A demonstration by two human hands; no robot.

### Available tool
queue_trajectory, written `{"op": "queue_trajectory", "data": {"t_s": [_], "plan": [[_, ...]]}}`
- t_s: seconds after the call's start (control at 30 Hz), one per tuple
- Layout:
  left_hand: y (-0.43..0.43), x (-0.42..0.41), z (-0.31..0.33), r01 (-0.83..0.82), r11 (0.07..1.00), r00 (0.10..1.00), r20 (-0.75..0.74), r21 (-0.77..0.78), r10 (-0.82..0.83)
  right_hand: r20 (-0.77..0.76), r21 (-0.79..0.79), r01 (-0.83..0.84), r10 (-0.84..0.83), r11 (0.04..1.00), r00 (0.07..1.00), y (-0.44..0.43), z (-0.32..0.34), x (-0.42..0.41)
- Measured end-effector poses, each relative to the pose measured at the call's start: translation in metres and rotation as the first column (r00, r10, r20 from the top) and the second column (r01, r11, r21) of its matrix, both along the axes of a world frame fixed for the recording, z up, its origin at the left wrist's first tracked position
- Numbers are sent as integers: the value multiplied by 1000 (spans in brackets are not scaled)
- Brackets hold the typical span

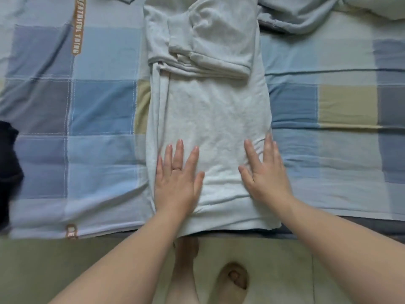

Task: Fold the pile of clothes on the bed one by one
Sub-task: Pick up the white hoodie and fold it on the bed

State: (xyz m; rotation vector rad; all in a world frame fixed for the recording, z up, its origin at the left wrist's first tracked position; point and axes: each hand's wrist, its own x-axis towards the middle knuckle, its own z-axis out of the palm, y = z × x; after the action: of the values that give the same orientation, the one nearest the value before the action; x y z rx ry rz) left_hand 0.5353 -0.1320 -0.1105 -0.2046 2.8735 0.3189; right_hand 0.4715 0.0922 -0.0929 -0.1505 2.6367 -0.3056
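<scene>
Clearly the step in hand is the smoothing of a pale grey-white fleecy long-sleeved top (210,110). It lies lengthwise down the middle of the bed on a patchwork bedspread of blue, grey and beige squares (98,106), its hem (230,216) at the near edge of the mattress and its sleeves (219,40) already folded inward across the chest. Both hands lie on the lower body of the garment, palms down, fingers straight and spread, gripping nothing. The left hand (177,181), with a thin ring (176,169) on one finger, presses near the left side fold, and the right hand (267,174) presses near the right edge, where small creases fan out by its fingertips. To do this well, I would judge, the palms should sweep outward and toward the hem, so the creases go flat and the side edges run parallel. Then the hem can be pinched at both corners and carried up to the shoulders; the thick cloth will likely spring back unless each fold is pressed. As for writing, an orange strip (78,25) on the bedspread at upper left carries white capitals that seem to read "BEAUTIFUL THING", its top cut by the frame. A second orange label (71,231) at the near edge is too blurred to read. A dark navy or black cloth (8,163) lies at far left. Rumpled pale blue-grey fabric (306,18) at upper right may be bedding or more clothes; I cannot tell which.
</scene>
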Motion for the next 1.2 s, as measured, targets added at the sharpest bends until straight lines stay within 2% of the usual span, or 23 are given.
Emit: {"op": "queue_trajectory", "data": {"t_s": [0.13, 0.2, 0.27, 0.37, 0.43, 0.5, 0.6, 0.67, 0.83, 1.1, 1.2], "plan": [[4, 22, 9, -321, 947, 947, -10, -28, 320, -19, 29, 179, -179, 983, 984, 5, 9, 29], [11, 36, 20, -523, 851, 852, 54, 56, 520, 25, -78, 372, -371, 925, 928, 6, 13, 39], [16, 45, 30, -634, 753, 772, 97, 173, 628, 129, -204, 545, -529, 813, 839, 7, 21, 40], [12, 48, 41, -696, 600, 692, 148, 395, 706, 321, -212, 694, -622, 688, 714, 16, 20, 25], [6, 49, 48, -734, 481, 638, 243, 479, 731, 469, -240, 763, -616, 601, 633, 22, 21, 23], [-1, 51, 51, -772, 392, 596, 355, 501, 720, 529, -286, 790, -598, 543, 602, 26, 24, 30], [-10, 52, 62, -836, 173, 489, 565, 520, 664, 539, -356, 816, -612, 456, 578, 26, 39, 47], [-13, 55, 80, -861, 89, 451, 672, 500, 587, 566, -387, 835, -613, 392, 550, 24, 59, 58], [-19, 95, 148, -872, 10, 435, 765, 489, 475, 606, -346, 868, -621, 357, 497, 26, 132, 104], [-5, 193, 272, -971, 14, 217, 851, 240, 478, 690, -132, 944, -656, 303, 307, 37, 252, 211], [0, 215, 299, -986, -19, 139, 882, 165, 451, 687, -80, 942, -667, 325, 289, 45, 283, 229]]}}
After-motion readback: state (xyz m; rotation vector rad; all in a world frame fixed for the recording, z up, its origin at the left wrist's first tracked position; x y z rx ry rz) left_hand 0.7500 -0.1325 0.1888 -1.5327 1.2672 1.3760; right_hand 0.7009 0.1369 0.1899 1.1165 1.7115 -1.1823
